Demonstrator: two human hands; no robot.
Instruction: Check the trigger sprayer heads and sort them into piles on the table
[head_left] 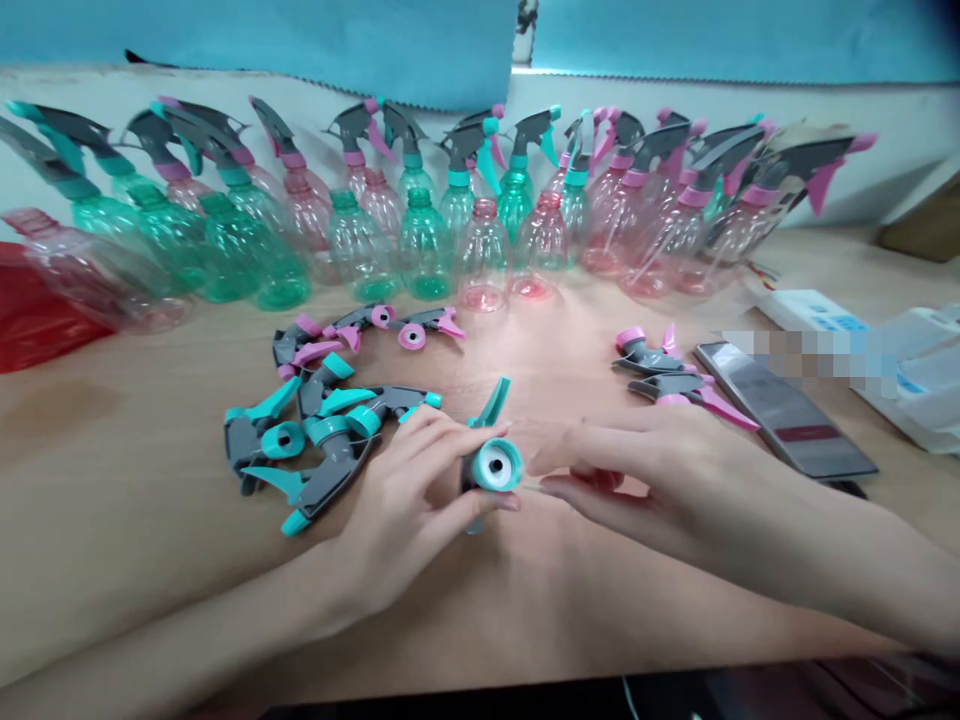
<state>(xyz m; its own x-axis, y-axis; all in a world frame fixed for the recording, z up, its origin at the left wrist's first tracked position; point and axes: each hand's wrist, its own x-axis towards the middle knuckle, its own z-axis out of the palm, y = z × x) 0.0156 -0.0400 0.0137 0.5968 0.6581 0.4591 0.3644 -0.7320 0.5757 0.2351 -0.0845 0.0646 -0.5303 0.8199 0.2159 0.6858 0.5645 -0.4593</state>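
Note:
My left hand [409, 500] is closed around a grey and teal spray trigger head [497, 466]. Its round teal collar faces me, showing a white inner disc with a dark hole. My right hand [622, 465] is just right of the collar, thumb and fingers pinched together. Something thin and pale may lie at those fingertips, but it is too blurred to name. To the left of my left hand lies a pile of teal and grey trigger heads [330, 465]. Pink and grey trigger heads [360, 332] lie behind that pile, and a few more [667, 378] lie beyond my right hand.
Green bottles [426, 245] and pink bottles [484, 255] stand in rows along the wall, many with trigger heads on. One pink bottle [97, 265] leans at far left by a red bag [37, 320]. A phone [780, 405] and white box-like items [817, 315] lie right.

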